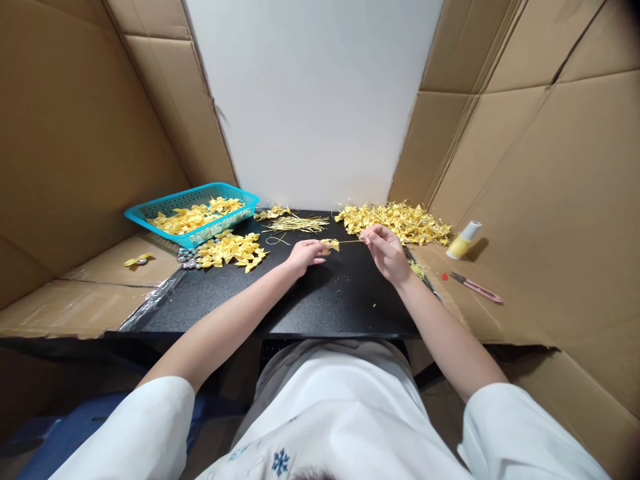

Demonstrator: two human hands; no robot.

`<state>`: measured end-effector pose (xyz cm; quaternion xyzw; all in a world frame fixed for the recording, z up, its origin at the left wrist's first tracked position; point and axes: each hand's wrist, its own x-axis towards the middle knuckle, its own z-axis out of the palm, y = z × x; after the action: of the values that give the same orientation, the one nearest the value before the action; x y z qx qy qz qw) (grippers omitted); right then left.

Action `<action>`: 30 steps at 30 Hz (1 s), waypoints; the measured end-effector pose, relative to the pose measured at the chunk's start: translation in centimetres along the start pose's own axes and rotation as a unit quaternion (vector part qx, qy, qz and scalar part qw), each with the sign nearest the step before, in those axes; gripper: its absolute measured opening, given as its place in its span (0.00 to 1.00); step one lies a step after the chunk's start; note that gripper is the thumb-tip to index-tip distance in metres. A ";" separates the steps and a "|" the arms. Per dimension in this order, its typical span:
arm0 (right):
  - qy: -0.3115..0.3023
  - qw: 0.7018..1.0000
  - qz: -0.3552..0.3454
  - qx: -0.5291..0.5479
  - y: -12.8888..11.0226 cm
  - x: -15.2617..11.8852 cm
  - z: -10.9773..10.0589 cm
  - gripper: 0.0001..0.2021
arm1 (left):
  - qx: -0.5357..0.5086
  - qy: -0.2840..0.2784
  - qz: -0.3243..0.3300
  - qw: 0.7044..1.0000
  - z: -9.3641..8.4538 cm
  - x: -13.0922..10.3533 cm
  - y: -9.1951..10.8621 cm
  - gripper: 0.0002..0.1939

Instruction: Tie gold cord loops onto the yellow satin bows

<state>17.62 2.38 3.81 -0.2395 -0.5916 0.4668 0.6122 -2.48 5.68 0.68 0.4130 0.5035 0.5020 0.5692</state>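
Head view: the left hand (304, 257) holds a small yellow bow (330, 246) in its fingertips; the right hand (386, 255) pinches a thin yellow string (351, 241) that runs straight out from the bow; the bow is over the black worktop (310, 303), between the two hands; from it, a blue basket (213, 231) sits at ten o'clock, a big yellow pile (395, 223) at two, a pink-handled tool (483, 291) at four.

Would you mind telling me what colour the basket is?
The basket is turquoise, best seen in the head view.
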 end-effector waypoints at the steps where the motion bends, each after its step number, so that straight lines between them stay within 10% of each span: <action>1: -0.001 1.000 -0.001 0.012 0.0 0.0 0.0 0.15 | -0.006 -0.002 -0.002 1.000 -0.1 0.0 0.1 0.14; 15: 0.009 0.993 0.107 0.037 1.4 0.6 -0.3 0.21 | -0.044 -0.071 0.010 0.996 -1.7 0.5 1.5 0.14; 30: 0.067 0.997 0.013 0.032 0.4 0.9 -0.4 0.19 | 0.178 -0.033 0.138 0.974 -0.9 1.1 -0.7 0.08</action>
<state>17.74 3.40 3.87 -0.2582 -0.5309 0.4758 0.6520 -3.31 6.59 -0.29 0.5895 0.5040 0.4638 0.4281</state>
